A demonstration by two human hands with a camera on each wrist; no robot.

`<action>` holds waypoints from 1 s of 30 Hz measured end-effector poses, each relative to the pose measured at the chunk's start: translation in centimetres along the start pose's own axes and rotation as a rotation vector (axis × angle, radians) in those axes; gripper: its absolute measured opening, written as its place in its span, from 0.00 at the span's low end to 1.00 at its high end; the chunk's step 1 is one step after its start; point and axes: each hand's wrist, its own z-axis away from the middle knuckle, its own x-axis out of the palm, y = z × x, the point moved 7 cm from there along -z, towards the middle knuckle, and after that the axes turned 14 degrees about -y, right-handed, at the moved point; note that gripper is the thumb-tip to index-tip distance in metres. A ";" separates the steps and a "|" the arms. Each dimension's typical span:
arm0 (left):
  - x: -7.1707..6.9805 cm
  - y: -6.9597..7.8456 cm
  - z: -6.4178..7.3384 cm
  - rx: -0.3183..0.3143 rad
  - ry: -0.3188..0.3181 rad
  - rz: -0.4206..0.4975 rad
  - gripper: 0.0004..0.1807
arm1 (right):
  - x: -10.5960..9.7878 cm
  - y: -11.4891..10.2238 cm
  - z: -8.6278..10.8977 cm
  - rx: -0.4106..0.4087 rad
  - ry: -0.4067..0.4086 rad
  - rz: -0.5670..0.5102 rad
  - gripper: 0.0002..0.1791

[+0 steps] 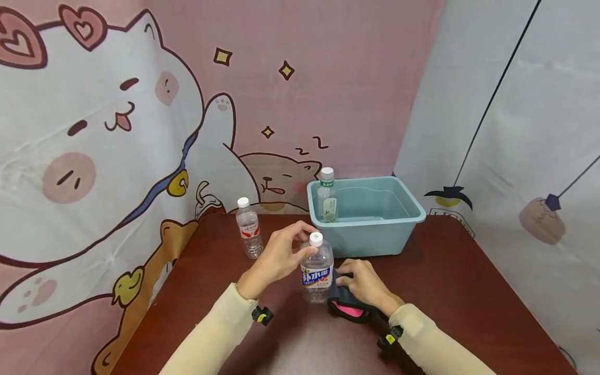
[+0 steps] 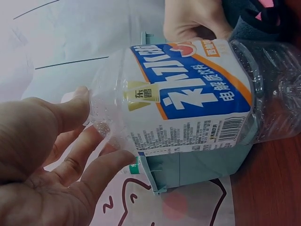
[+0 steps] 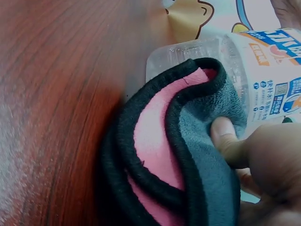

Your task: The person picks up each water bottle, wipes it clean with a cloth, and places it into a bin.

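Note:
A large clear plastic bottle (image 1: 317, 277) with a white cap and a blue, white and orange label stands upright on the table. My left hand (image 1: 280, 253) holds it near the shoulder, thumb and fingers around the part below the cap. A dark grey cloth (image 3: 202, 136) with black edging and a pink underside is folded in my right hand (image 1: 367, 283). In the right wrist view the thumb presses into the grey side, and the cloth lies against the lower side of the bottle. Some right-hand fingers are hidden behind the cloth.
A smaller clear bottle (image 1: 250, 232) with a red and white label stands on the table to the left. Behind the hands sits a light blue plastic bin (image 1: 365, 237), with a green-labelled bottle (image 1: 327, 198) upright in its left end. A cartoon-printed curtain (image 1: 300, 94) hangs behind the table.

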 end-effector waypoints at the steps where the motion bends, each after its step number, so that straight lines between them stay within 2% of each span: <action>1: 0.0 0.0 0.0 0.002 0.001 -0.001 0.22 | -0.1 0.0 0.1 -0.005 0.013 -0.011 0.10; 7: 0.1 0.1 0.2 0.010 0.000 -0.013 0.22 | -1.0 -0.5 0.9 -0.027 0.108 -0.059 0.09; 14: 0.0 0.2 0.0 0.025 0.007 -0.015 0.24 | -3.8 -2.3 1.2 -0.049 0.251 -0.100 0.08; 18: 0.0 0.2 0.0 0.005 0.008 -0.022 0.28 | -5.3 -3.3 1.1 -0.050 0.287 -0.132 0.08; 21: 0.0 0.3 -0.1 0.020 0.015 -0.040 0.26 | -6.1 -4.1 1.0 -0.061 0.316 -0.143 0.09; 26: -0.2 0.4 -0.3 0.038 0.020 -0.066 0.22 | -7.3 -6.1 0.5 -0.125 0.352 -0.127 0.12; 30: -0.2 0.5 -0.3 0.051 0.022 -0.089 0.20 | -7.9 -7.8 0.1 -0.174 0.351 -0.086 0.14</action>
